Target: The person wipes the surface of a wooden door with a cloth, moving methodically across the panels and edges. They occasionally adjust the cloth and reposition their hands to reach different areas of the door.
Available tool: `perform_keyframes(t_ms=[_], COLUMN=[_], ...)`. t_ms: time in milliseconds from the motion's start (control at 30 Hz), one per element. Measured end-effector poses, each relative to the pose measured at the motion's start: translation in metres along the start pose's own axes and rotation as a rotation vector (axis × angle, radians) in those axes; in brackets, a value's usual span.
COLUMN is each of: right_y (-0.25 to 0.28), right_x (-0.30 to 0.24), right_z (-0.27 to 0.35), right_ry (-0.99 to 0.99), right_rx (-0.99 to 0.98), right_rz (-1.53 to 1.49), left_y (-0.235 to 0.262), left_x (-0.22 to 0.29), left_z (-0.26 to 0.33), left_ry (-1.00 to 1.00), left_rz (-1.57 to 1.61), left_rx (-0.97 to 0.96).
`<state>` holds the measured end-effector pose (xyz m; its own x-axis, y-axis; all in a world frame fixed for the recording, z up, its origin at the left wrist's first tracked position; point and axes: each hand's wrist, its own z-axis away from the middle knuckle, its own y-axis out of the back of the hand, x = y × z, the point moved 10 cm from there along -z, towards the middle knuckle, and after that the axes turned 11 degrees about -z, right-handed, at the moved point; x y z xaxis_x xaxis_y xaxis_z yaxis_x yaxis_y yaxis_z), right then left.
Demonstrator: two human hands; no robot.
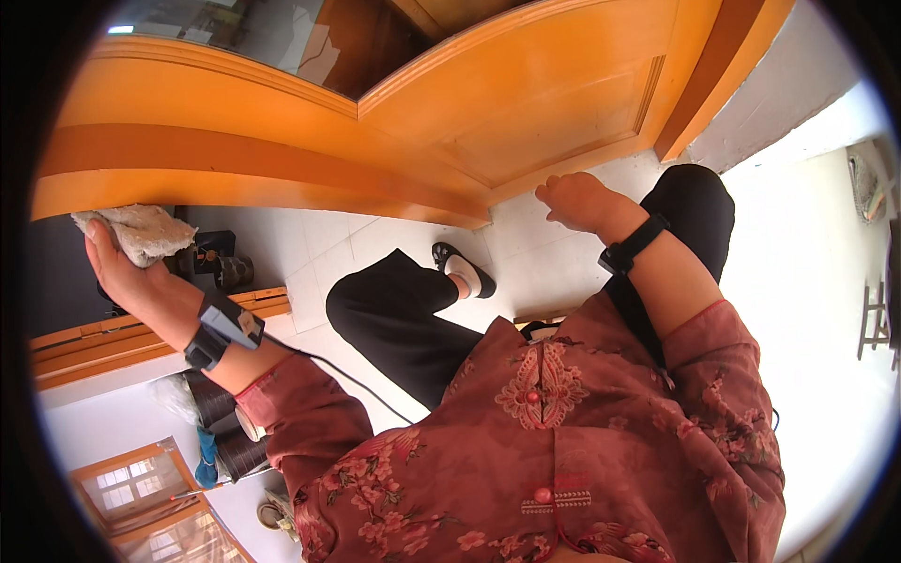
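Observation:
At the far left my left hand [127, 272] is closed around a beige rag [145, 235], holding it up against the edge of an orange wooden door [272, 169]. The door has a glass pane [253, 38] in its upper part and a raised panel lower down. A dark band with a small grey box sits on my left wrist. To the right, my right hand [577, 202] hangs just in front of the door's lower panel [554, 122], its fingers curled in, with nothing visible in them.
Below me is a pale tiled floor [319, 249], with my foot in a dark shoe [465, 272] on it. Past the rag stands a dark surface with an orange wooden edge [160, 333] and small dark objects. Wood-framed windows [136, 483] lie at the lower left, a dark stool [875, 319] at the far right.

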<state>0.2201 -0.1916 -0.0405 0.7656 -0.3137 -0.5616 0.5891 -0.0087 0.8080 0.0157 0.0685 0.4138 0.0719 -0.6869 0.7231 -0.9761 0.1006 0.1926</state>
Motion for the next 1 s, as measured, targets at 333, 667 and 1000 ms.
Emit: perform_keyframes(t_ms=[333, 667, 1000], right_y=[-0.008, -0.007, -0.007], right_x=[-0.006, -0.011, 0.0], right_z=[-0.005, -0.013, -0.016], right_ry=[0.027, 0.061, 0.04], right_rx=[-0.008, 0.021, 0.016], right_rz=[0.04, 0.066, 0.033], left_y=[-0.053, -0.08, -0.106], left_x=[-0.282, -0.507, -0.539], left_z=[0.123, 0.307, 0.385], left_ry=[0.631, 1.209, 1.239], left_rz=[0.212, -0.167, 0.296], left_rx=[-0.177, -0.516, -0.64])
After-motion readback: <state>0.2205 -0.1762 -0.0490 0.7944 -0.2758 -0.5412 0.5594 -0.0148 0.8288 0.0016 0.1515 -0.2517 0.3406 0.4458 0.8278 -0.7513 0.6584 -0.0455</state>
